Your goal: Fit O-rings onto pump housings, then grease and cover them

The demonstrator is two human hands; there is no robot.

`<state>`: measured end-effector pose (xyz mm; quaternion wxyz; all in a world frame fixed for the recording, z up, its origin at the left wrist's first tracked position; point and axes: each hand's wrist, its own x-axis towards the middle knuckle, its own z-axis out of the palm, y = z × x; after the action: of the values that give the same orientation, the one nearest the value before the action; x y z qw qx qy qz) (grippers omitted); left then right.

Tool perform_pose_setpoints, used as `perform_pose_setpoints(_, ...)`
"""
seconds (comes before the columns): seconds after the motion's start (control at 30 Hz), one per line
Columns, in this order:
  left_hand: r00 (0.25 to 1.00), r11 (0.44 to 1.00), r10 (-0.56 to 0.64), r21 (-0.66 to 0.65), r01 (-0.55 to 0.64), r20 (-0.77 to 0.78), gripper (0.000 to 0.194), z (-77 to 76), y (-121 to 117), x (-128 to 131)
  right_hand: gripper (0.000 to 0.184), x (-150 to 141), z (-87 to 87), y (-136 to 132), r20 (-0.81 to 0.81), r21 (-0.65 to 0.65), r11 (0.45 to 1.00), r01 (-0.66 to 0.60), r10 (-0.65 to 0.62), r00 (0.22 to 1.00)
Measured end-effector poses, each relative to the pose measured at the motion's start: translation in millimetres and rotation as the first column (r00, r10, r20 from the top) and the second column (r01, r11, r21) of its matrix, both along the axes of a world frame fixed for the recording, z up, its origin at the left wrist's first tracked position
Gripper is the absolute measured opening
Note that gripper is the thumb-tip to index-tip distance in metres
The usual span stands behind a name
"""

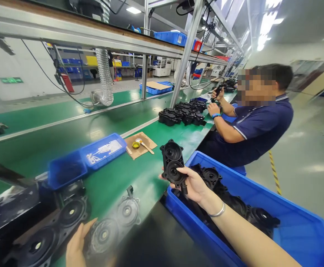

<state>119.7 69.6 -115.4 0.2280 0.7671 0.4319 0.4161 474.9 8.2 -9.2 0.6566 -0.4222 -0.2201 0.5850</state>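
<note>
My right hand (196,185) grips a black plastic pump housing (173,159) with two round recesses and a short spout at its lower end. It is held up over the near edge of a blue crate (242,178). More black housings (234,204) lie inside that crate. At the lower left, my left hand (77,244) has its fingers on the side of a clear, greyish double-round housing (103,235), which is blurred. Left of that hand stands a black fixture (64,222) with two round forms and pale centres.
On the green bench are blue trays (103,150), one with white pieces, and cardboard (147,142) bearing a small yellow jar (135,145) and a brush (147,147). Black housings (182,113) are grouped farther along. A co-worker (256,126) sits beyond the crate. A metal post (188,52) rises behind.
</note>
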Motion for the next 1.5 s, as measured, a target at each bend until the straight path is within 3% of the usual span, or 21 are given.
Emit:
perform_pose_setpoints(0.17,0.997,0.999,0.035,0.041,-0.032,-0.064,0.101,0.0,-2,-1,0.042,-29,5.5,14,-0.151,0.117,0.96,-0.254,0.27,0.951)
perform_pose_setpoints(0.33,0.988,0.999,-0.033,0.02,0.036,-0.151,0.098,2.9,-4,-9,0.048,-44,14.5,16,-0.19,0.119,0.922,-0.369,0.386,0.903)
perform_pose_setpoints(0.63,0.989,0.995,-0.078,-0.074,0.069,-0.125,0.095,4.9,-6,-12,0.045,-46,10.4,19,-0.218,0.098,0.895,-0.436,0.446,0.868)
perform_pose_setpoints(0.9,0.999,0.993,-0.026,-0.114,0.022,-0.036,0.092,13.0,-12,0,0.05,-48,4.8,26,-0.254,0.068,0.874,-0.482,0.482,0.838)
perform_pose_setpoints(1.03,0.995,0.988,-0.078,-0.135,0.069,-0.062,0.094,13.2,-10,-6,0.048,-47,4.2,26,-0.262,0.088,0.866,-0.493,0.498,0.827)
perform_pose_setpoints(1.27,0.989,0.984,-0.124,-0.138,0.111,-0.087,0.099,7.6,-9,-12,0.036,-51,-0.5,25,-0.208,0.144,0.894,-0.425,0.447,0.87)
perform_pose_setpoints(1.5,0.994,0.985,-0.106,-0.139,0.102,-0.019,0.096,18.1,-12,-4,0.031,-56,3.8,27,-0.098,0.101,0.891,-0.442,0.451,0.887)
